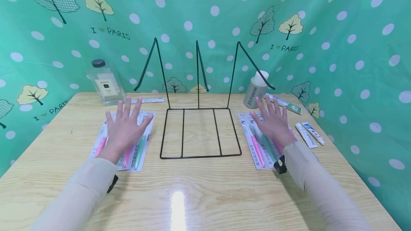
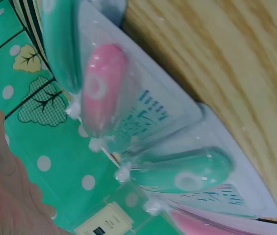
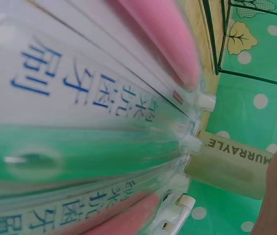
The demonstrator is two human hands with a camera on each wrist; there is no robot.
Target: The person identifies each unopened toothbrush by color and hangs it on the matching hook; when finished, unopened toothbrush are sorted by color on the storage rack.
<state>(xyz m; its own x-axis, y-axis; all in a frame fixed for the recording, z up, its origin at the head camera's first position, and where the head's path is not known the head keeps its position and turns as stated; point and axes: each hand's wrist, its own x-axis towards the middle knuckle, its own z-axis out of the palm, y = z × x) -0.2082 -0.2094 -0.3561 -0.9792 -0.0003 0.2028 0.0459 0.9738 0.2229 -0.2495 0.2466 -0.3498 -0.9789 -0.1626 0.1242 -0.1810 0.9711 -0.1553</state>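
My left hand (image 1: 123,133) is spread over a group of packaged toothbrushes (image 1: 140,152) on the left of the table, fingers straight and holding nothing. Over on the right, my right hand (image 1: 273,126) lies the same way above a second group of packaged toothbrushes (image 1: 258,150), partly hiding them. Pink and green handles show through the clear packs, such as a green handle (image 2: 187,171) in the left wrist view and another green handle (image 3: 79,152) in the right wrist view. Between the hands stands a black wire rack (image 1: 198,108) with three bent prongs rising at its back.
A clear bottle with a dark cap (image 1: 107,85) stands at the back left, near a thin flat pack (image 1: 149,100). At the back right are a grey bottle (image 1: 255,92), a green-and-white box (image 1: 293,108) and two small tubes (image 1: 306,134). Polka-dot cloth (image 1: 205,24) hangs behind the table.
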